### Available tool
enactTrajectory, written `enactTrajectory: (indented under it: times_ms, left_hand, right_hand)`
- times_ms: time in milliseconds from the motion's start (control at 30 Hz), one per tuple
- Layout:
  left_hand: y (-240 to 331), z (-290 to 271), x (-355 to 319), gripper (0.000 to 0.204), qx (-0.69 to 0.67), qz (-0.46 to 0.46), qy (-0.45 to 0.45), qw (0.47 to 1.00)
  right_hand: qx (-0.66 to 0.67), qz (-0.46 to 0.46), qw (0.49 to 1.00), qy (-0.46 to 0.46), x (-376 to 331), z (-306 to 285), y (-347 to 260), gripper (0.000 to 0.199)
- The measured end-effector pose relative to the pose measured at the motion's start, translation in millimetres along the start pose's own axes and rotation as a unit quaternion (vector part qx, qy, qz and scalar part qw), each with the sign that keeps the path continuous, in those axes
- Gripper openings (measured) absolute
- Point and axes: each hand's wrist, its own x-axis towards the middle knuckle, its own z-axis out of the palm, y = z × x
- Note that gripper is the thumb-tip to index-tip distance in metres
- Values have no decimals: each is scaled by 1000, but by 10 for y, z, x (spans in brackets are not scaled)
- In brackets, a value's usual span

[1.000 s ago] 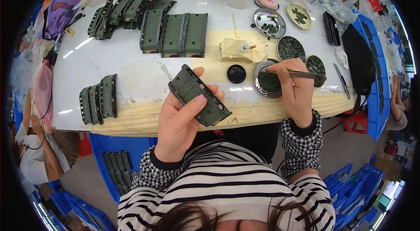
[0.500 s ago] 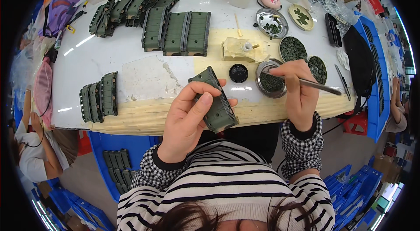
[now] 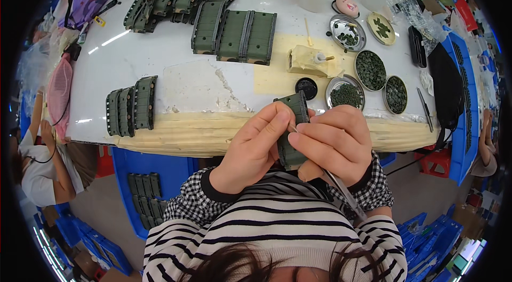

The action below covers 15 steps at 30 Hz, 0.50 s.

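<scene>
A dark green ribbed plastic panel (image 3: 289,155) stands tilted in front of me, its lower edge towards my body. My left hand (image 3: 246,148) pinches it from the left side. Closed round metal tweezers (image 3: 342,190), my right hand (image 3: 337,146) has its fingers at the panel's right edge, close to the left fingertips. The tweezers' handle points down towards me. Whatever sits at their tip is too small to make out. Just beyond the panel are a small black round pot (image 3: 306,89) and a metal dish holding small green pieces (image 3: 345,95).
Two round tins of green pieces (image 3: 370,70) (image 3: 396,95) stand at right, near a yellow block (image 3: 309,62). More green panels (image 3: 233,36) lie at the upper left, and a smaller set (image 3: 131,106) at the left. Below the table edge, a blue bin (image 3: 121,175) holds panels.
My right hand has come from the metal dish down and left to the panel, tweezers still in it. My left hand has shifted right with the panel. The whole view has shifted slightly.
</scene>
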Motion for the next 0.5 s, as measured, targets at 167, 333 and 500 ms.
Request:
enactTrajectory:
  times_ms: [167,333,500]
  left_hand:
    - [42,23,-16,27,0,1,-24,1000]
    - [79,110,-27,30,2,-13,-14,1000]
    - [74,96,-26,30,3,-12,-14,1000]
  right_hand:
    - [308,217,926,26,-70,-47,42,27]
    - [365,238,900,14,-46,-26,89,21]
    - [343,221,913,14,-33,3,103,16]
